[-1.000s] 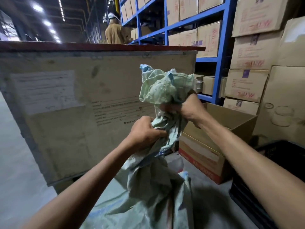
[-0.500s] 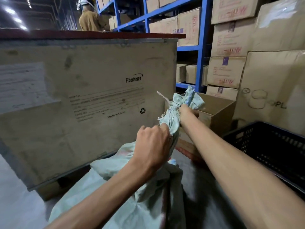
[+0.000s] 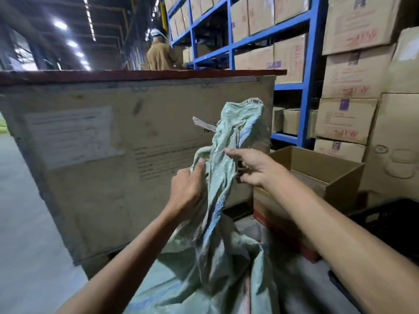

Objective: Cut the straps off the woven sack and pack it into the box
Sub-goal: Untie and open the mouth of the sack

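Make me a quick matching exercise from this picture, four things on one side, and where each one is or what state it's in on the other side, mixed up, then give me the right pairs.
Things:
1. woven sack
2. cardboard box
3. wooden crate
4. black plastic crate

Places or states:
A. open, flaps up, right of the sack
B. at the right edge, nearer than the box
C. bunched and lifted, pinched by the left hand, right hand against it
D. large, with paper labels, behind the sack

Pairs: 1-C, 2-A, 3-D, 4-B
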A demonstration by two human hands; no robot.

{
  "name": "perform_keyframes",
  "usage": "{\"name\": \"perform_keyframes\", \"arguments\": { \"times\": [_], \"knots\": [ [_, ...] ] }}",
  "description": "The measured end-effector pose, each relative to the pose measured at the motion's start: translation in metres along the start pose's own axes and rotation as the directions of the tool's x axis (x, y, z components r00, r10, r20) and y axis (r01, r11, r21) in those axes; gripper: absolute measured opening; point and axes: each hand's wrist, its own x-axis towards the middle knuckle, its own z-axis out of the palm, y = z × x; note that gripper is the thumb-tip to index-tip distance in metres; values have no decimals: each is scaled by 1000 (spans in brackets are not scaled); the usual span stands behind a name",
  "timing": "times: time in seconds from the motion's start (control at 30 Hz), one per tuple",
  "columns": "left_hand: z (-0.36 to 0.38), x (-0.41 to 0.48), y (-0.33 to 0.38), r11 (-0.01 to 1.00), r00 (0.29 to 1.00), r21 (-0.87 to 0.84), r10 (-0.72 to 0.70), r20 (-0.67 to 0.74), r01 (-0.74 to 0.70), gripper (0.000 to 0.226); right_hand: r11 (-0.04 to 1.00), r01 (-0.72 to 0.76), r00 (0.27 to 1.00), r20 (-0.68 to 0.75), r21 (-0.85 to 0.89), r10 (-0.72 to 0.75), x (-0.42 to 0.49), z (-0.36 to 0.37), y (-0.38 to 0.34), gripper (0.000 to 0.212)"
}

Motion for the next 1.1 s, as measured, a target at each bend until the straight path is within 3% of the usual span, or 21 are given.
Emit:
{"name": "perform_keyframes", "arguments": {
  "times": [0.07,0.13,0.2,0.3,0.37,0.47,0.57,0.7,0.77,0.8,0.83,0.93,0.97,1.03,1.1],
  "knots": [
    [-4,2,8,998,999,51,27,-27,-26,54,989,146,979,-140,-12,-146,3,9,3,45],
    [-11,2,21,996,994,38,79,-77,-77,65,967,251,946,-201,-51,-256,2,16,1,61],
    [-18,4,35,990,987,18,141,-72,-140,74,941,320,924,-182,-113,-336,0,21,-2,76],
    [-23,14,43,968,967,105,237,-91,-227,49,895,404,897,-107,-191,-428,-4,27,-9,78],
    [-27,22,43,974,966,80,219,-137,-210,32,889,417,900,-52,-190,-433,-7,25,-15,78],
    [-49,37,42,985,968,-132,81,-237,-114,27,894,436,895,-58,-101,-443,-12,-1,-23,57],
    [-82,48,38,932,994,-358,7,-112,-47,31,904,426,896,-115,-47,-428,-14,-37,-32,53],
    [-83,41,45,924,999,-379,-43,24,49,24,924,366,930,-56,110,-362,-20,-41,-33,45],
    [-78,32,50,923,993,-370,-77,85,103,22,944,271,958,39,188,-283,-29,-33,-32,21],
    [-77,29,53,931,991,-350,-62,118,100,29,945,239,959,97,222,-266,-33,-30,-31,20],
    [-76,28,55,943,989,-326,-24,145,71,36,939,252,949,132,236,-288,-33,-29,-32,33],
    [-74,24,61,971,953,-218,153,263,-96,52,928,337,911,194,158,-364,-38,-18,-39,61],
    [-73,24,65,977,941,-175,167,293,-119,61,935,340,906,230,107,-355,-38,-13,-43,60],
    [-68,27,69,979,950,-169,158,270,-115,44,951,307,919,250,24,-304,-40,-7,-49,51],
    [-64,25,71,960,960,-278,102,259,-27,33,952,305,942,146,-6,-301,-36,-5,-53,39]
  ]
}}
